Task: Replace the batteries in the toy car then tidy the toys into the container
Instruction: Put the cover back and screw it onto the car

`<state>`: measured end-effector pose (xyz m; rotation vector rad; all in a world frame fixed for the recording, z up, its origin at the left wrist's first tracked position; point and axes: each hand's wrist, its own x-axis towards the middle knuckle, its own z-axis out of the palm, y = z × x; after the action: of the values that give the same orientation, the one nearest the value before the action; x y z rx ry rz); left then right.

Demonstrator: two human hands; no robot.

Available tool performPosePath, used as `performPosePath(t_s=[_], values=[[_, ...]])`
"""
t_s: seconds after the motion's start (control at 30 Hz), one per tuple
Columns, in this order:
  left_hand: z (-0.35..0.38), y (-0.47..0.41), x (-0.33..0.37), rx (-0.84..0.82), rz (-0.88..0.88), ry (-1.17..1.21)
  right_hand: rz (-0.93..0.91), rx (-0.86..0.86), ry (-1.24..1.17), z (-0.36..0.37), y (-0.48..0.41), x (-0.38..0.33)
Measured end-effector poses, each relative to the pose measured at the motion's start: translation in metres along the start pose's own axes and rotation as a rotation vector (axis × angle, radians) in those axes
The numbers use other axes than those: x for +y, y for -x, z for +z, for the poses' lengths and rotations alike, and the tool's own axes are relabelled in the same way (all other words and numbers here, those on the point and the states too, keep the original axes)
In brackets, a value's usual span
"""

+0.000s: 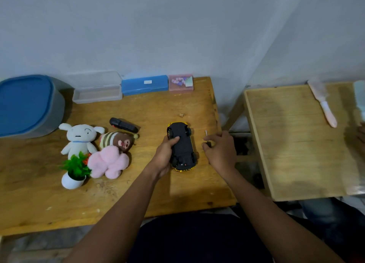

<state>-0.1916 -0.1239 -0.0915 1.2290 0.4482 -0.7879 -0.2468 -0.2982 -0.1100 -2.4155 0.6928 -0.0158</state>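
Head view has the left hand (165, 154) curled round the yellow toy car (182, 146), black belly up on the wooden desk (138, 193), right hand (220, 150) pinching a small black-handled screwdriver (207, 139) just beside it, so it's the battery-cover step, I'd say, and next that tip must find the screw.

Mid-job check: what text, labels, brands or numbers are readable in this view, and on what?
No text can be read in this view.
The white label on the blue case: too small and blurred.
Print on the pink box: no legible words.
Underside of the toy car, gripped by the left hand: small marks, unreadable.
The screwdriver pinched in the right hand: no marking visible.
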Motion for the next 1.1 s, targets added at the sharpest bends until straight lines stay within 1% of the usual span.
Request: performPosePath(t_s=[0.1, 0.33, 0.6, 0.8, 0.93, 1.0, 1.1], values=[[0.005, -0.002, 0.000, -0.003, -0.010, -0.014, -0.031, 0.011, 0.090, 0.004, -0.007, 0.002], [0.004, -0.005, -0.001, -0.013, -0.021, -0.035, -0.130, 0.038, 0.164, 0.006, -0.015, 0.005], [0.002, -0.006, 0.001, -0.012, -0.034, -0.026, -0.187, 0.060, 0.157, 0.012, -0.018, 0.008], [0.001, -0.006, 0.001, -0.027, -0.051, -0.012, -0.248, 0.055, 0.082, 0.017, -0.018, 0.009], [-0.001, -0.004, 0.002, -0.032, -0.043, -0.005, -0.258, 0.125, -0.113, 0.012, -0.011, -0.006], [-0.001, -0.004, 0.001, -0.040, -0.040, 0.022, -0.311, 0.146, -0.189, 0.005, -0.006, -0.019], [-0.002, -0.001, 0.003, -0.056, -0.022, 0.046, -0.413, 0.104, -0.156, -0.003, -0.001, -0.036]])
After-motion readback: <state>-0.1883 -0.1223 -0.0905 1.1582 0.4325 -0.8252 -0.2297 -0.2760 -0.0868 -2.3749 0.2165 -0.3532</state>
